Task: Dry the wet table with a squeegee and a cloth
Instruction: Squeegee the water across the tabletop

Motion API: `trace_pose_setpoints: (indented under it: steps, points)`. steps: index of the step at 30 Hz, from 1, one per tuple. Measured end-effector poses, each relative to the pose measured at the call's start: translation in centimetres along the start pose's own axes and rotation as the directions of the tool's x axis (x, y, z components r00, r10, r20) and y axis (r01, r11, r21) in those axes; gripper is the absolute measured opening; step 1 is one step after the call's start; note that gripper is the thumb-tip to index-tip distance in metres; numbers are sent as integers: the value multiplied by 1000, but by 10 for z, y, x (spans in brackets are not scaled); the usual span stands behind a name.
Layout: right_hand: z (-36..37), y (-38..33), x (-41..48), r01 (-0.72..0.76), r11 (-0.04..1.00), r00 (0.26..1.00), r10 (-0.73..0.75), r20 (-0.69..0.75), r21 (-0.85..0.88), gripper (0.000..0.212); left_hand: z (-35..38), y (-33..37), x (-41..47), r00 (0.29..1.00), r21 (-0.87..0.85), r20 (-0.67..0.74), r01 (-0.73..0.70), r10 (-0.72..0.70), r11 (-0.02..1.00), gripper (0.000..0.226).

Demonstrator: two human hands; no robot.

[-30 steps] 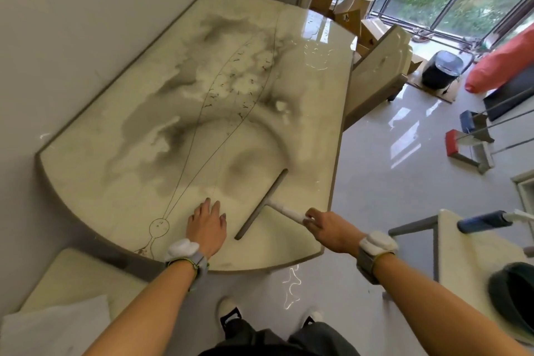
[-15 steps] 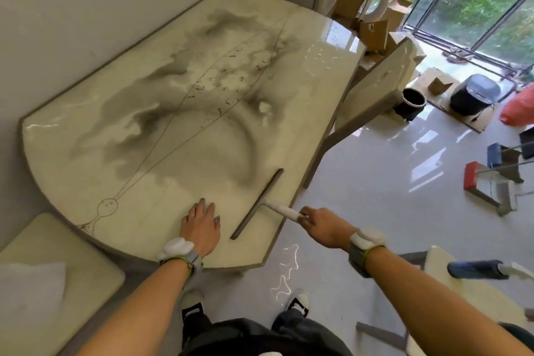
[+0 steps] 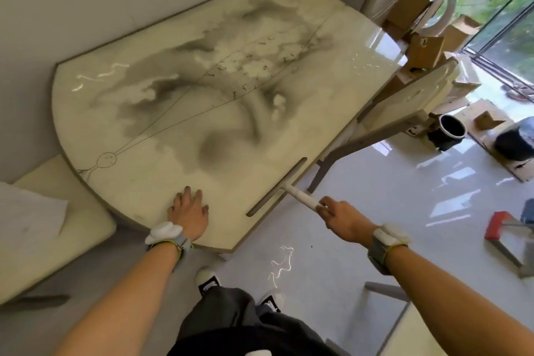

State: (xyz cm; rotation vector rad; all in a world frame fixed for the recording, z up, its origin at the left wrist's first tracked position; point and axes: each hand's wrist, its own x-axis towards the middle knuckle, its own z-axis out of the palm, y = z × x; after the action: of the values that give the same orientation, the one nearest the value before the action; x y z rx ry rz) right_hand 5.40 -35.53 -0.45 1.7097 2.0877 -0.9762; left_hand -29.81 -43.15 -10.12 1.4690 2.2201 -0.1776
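Observation:
A cream table (image 3: 138,124) with grey marbling and a thin line drawing fills the middle of the view; its top is glossy. A squeegee (image 3: 277,186) lies with its long grey blade flat on the table at the near right edge, its white handle reaching off the table. My right hand (image 3: 342,218) grips the end of that handle, beyond the table's edge. My left hand (image 3: 189,209) rests flat on the near edge of the table, fingers spread, holding nothing. A white cloth (image 3: 27,214) lies on the cream stool at the left.
A cream stool (image 3: 72,237) stands low at the left, against the wall. A tilted cream chair (image 3: 404,113) leans by the table's right side. Cardboard boxes (image 3: 427,46), a black bucket (image 3: 450,130) and a red block (image 3: 500,230) sit on the shiny floor at the right.
The squeegee blade has been drawn rightward to the table's right edge, with my right hand moving off the table. My view has swung right. My left hand stays flat.

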Motion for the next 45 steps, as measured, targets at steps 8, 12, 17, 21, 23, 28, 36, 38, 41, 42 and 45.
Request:
trace_pose_setpoints:
  steps: [8,12,17,21,23,28,36,38,41,42,45]
  points:
    - [24,-75,31,88,996,996,-88,-23,-9,36,-13,-21,7,995,-70,-96,-33,26,997,46]
    - [47,-126,51,42,998,996,-38,-79,48,39,-22,-33,12,995,-66,-96,-45,38,997,47]
    - [40,-108,32,7,992,993,8,-118,129,32,-25,-32,27,991,-33,-102,-89,85,995,50]
    - [51,-78,-3,-79,985,991,94,-92,151,27,-25,-35,38,988,-22,-107,-116,113,993,53]
    - [62,-80,-6,-85,987,993,94,-66,134,28,-26,-38,41,987,-41,-115,-118,113,992,54]
    - [84,-137,17,-74,978,991,94,-99,193,32,-28,-56,40,989,-85,-132,-83,71,993,54]
    - [60,-173,63,-129,930,975,182,-126,345,37,-30,-52,35,979,-86,-168,-133,117,987,51]
    - [46,-149,55,-118,916,981,168,-100,383,35,-29,-41,36,965,-81,-181,-207,190,975,49]
    - [22,-88,36,-93,944,982,140,-130,317,33,-23,-16,35,942,-69,-189,-295,278,953,47]
    - [14,-65,29,-97,949,981,142,-132,300,31,-22,-8,34,938,-70,-181,-311,295,948,48]
    - [-6,-5,13,-149,951,982,175,-72,272,29,-14,15,34,933,-50,-166,-331,319,942,48]
